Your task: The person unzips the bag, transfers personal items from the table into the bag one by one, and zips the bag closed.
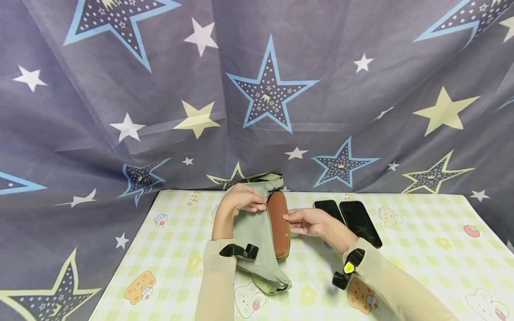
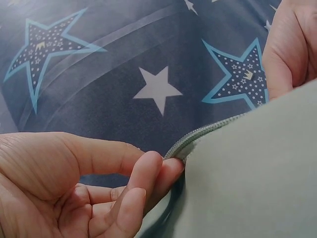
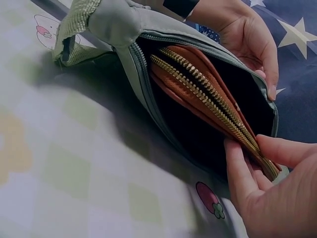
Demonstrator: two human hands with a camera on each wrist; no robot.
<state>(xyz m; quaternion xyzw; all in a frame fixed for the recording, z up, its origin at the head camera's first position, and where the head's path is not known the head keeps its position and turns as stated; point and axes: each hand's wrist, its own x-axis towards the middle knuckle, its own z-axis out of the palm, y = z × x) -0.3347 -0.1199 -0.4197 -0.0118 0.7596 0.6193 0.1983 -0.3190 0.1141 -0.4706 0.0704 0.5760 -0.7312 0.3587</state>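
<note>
A pale green waist bag (image 1: 254, 238) stands on the table with its zipped mouth spread wide, seen best in the right wrist view. Partly inside it sits a brown wallet (image 3: 198, 89) with a gold zipper. My right hand (image 1: 309, 223) pinches one end of the wallet between thumb and fingers. With its fingertips, my left hand (image 1: 242, 199) grips the zipper edge of the bag (image 2: 247, 168). The wallet's lower part is hidden within the dark inside of the bag.
Two black phones, the left phone (image 1: 329, 209) and the right phone (image 1: 360, 223), lie side by side near my right forearm. A green checked cloth (image 1: 160, 249) covers the table. Behind its far edge hangs a grey star-patterned curtain (image 1: 180, 156).
</note>
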